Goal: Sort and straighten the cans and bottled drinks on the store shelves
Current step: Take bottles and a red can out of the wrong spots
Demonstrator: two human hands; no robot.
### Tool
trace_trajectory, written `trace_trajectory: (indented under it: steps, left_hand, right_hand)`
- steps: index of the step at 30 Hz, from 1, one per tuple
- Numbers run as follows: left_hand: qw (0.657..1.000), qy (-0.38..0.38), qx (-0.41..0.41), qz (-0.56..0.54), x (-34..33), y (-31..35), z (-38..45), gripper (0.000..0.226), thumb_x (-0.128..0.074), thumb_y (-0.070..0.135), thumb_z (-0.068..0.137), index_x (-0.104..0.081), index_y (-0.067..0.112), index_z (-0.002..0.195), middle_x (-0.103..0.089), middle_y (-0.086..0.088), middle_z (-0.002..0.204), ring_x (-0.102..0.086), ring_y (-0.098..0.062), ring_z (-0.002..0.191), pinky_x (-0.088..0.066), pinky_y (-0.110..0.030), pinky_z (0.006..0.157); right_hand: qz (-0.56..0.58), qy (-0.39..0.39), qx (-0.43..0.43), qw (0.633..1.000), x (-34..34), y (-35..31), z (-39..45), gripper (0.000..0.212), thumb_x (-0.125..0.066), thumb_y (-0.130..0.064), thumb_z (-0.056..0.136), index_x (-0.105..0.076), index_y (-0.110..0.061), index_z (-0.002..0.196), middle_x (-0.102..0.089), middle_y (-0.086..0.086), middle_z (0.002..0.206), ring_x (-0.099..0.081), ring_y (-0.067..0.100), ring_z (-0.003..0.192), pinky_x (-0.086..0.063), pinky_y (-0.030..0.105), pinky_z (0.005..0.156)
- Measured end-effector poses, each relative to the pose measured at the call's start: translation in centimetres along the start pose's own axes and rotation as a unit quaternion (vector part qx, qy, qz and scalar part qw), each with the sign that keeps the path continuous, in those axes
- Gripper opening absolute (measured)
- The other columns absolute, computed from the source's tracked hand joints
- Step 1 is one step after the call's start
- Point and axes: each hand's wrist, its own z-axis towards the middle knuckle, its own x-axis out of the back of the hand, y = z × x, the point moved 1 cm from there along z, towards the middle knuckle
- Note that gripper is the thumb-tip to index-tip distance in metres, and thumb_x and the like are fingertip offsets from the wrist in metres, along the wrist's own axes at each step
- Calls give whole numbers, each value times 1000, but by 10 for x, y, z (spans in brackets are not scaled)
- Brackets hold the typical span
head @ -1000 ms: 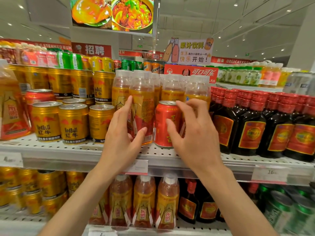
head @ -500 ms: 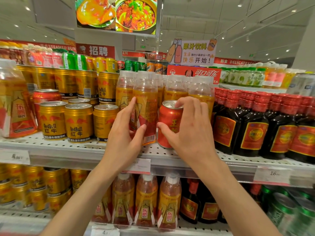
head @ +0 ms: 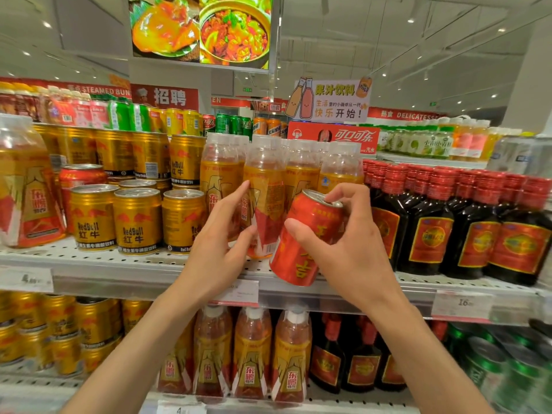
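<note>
Now the red can (head: 301, 237) is off the shelf (head: 119, 264), tilted in the right hand (head: 343, 249), whose fingers grip it. Beside the can, the left hand (head: 218, 243) holds a yellow bottle (head: 263, 186). The can probably goes elsewhere.

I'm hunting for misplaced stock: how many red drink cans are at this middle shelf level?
2. One red can is tilted in the right hand, off the shelf. Another red can stands behind the gold Red Bull cans at left. More may be hidden.
</note>
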Motion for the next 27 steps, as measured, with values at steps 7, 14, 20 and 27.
trace_trajectory:
  steps: [7, 14, 20, 27]
  left_hand:
    - [999, -32, -3, -34, -2, 5, -2, 56, -55, 12, 102, -40, 38, 149, -46, 20, 145, -49, 4, 129, -59, -37, 92]
    - [998, 34, 47, -40, 4, 21, -29, 44, -62, 15, 98, -53, 27, 139, -64, 14, 121, -62, -6, 111, -55, -19, 85]
    - [988, 53, 112, -89, 26, 23, -88, 39, -64, 23, 95, -57, 35, 131, -68, 18, 115, -65, -2, 109, -53, -16, 88]
    - [974, 32, 180, -135, 71, -28, -135, 34, -66, 24, 93, -62, 39, 123, -70, 15, 111, -66, -5, 107, -52, -24, 88]
  right_hand:
    - [69, -1, -43, 997, 17, 6, -18, 50, -79, -41, 81, -41, -32, 111, -59, -9, 105, -65, -4, 88, -54, 15, 68]
    - [114, -36, -84, 989, 12, 17, -52, 51, -80, -40, 78, -43, -33, 112, -60, -11, 109, -65, -5, 92, -55, 14, 66]
    - [99, -16, -107, 989, -6, 17, -85, 52, -82, -41, 72, -45, -39, 108, -60, -18, 109, -64, -2, 97, -52, 11, 72]
    - [86, 6, -176, 981, -55, 8, -125, 50, -80, -44, 65, -47, -44, 102, -59, -27, 100, -64, -1, 90, -52, 12, 72]
